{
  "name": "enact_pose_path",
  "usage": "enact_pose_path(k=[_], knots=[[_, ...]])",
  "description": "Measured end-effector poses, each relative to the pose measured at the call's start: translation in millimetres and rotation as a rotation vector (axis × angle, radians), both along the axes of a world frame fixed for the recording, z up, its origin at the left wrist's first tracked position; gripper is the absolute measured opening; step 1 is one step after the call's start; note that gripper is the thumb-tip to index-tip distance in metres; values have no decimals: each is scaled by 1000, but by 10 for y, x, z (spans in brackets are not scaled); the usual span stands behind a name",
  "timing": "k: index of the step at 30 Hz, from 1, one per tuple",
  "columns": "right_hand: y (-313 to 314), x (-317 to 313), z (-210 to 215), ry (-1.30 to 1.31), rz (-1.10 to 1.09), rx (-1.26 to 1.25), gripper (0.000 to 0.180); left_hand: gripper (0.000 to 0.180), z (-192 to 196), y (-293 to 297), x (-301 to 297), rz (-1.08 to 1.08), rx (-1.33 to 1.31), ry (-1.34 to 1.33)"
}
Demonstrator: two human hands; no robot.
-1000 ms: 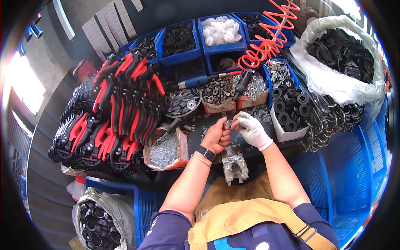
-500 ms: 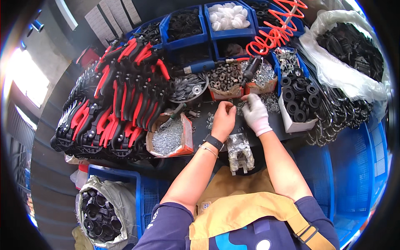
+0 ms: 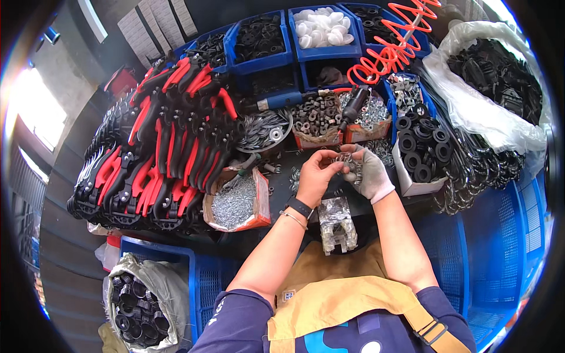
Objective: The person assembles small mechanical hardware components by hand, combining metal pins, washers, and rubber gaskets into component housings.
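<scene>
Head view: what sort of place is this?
Probably an assembly workstation in a workshop or small factory: a dark bench bears a pile of red-and-black handled pieces, with blue bins of sorted parts behind and a coiled red hose overhead.

Up at eleven o'clock, pale paper strips (image 3: 168, 23) line the backdrop; just past twelve, white caps (image 3: 322, 28) pile high in a blue bin (image 3: 326, 54)! A red coiled hose (image 3: 385, 59) loops between one and two, a whitish bag (image 3: 488, 125) bulges with black parts (image 3: 497, 76) at two, and at half past seven a sack (image 3: 175, 300) brims with black rings (image 3: 138, 309).
</scene>
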State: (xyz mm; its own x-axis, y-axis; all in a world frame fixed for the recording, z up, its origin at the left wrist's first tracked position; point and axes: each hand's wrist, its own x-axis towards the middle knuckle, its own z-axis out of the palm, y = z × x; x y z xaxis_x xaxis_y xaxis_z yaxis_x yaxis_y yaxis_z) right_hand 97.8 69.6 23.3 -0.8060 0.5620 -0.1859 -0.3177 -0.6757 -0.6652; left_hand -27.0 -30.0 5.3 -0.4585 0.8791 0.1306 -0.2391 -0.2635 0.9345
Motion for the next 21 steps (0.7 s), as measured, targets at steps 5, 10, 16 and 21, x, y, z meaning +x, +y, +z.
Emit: enact_pose_path(k=[5,10,16,21], knots=[[-64,1,41,-37,-118,107,21,20,4,22,-7,-1,85,-119],[-93,-51,-19,14,-189,1114,8,23,2,77,-284,-94,-346,-160],[-48,-169,-31,-444,-173,846,22,29,5,111,-256,569,-125,1112],[66,-215,-98,-489,-136,536,48,40,72,87,-64,142,64,745]])
